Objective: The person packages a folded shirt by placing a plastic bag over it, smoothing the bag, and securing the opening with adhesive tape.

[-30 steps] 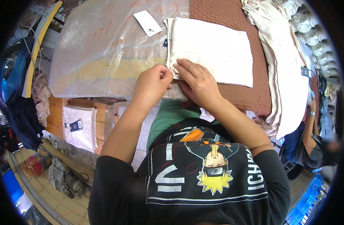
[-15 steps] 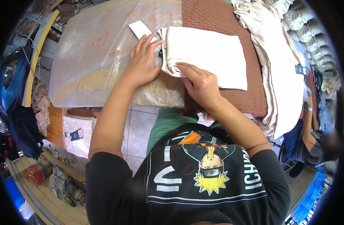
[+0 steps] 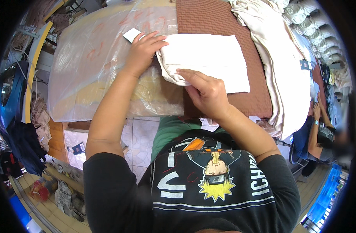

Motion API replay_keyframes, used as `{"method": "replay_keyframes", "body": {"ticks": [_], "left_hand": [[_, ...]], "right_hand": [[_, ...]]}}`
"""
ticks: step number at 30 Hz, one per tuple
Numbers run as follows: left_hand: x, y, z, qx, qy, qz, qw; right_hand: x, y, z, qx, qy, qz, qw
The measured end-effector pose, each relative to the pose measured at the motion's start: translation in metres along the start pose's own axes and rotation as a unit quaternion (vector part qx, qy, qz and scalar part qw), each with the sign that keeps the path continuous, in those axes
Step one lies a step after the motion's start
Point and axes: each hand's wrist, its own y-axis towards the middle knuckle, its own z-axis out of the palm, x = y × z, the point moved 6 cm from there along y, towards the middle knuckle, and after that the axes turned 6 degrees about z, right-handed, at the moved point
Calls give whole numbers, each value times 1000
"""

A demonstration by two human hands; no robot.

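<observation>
Likely squaring the folded cloth (image 3: 209,52), the right hand (image 3: 209,94) pinches it, the left hand (image 3: 141,55) unclear in grip, corners next needing levelling.

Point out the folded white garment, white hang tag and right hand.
Folded white garment (image 3: 205,56), head view, middle of top face.
White hang tag (image 3: 130,35), head view, uncovered end.
Right hand (image 3: 209,92), head view, its back.

On the surface (image 3: 255,101), the folded garment (image 3: 209,52) lies between a hang tag (image 3: 131,35), left, and a draped garment (image 3: 282,62) along the right edge.
</observation>
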Motion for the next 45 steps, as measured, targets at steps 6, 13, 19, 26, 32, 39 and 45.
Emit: {"method": "replay_keyframes", "body": {"ticks": [6,13,19,26,32,39,45], "left_hand": [[-13,50,-62,93,-43,54,993],[-117,167,-189,477,194,-71,854],[-176,202,-196,682,325,-63,652],[-80,184,13,758,55,-54,647],[-40,176,106,808,-9,-159,568],[-10,173,86,752,-129,-169,624],[-18,154,64,625,-183,-162,741]], "right_hand": [[-10,7,-63,-66,137,121,981],[-3,20,-176,-140,322,145,925],[-17,9,-205,-99,432,200,874],[-171,-24,-112,45,478,442,758],[-236,-46,-74,71,422,535,729],[-239,-42,-78,101,366,540,751],[-244,-38,-82,67,303,507,804]]}}
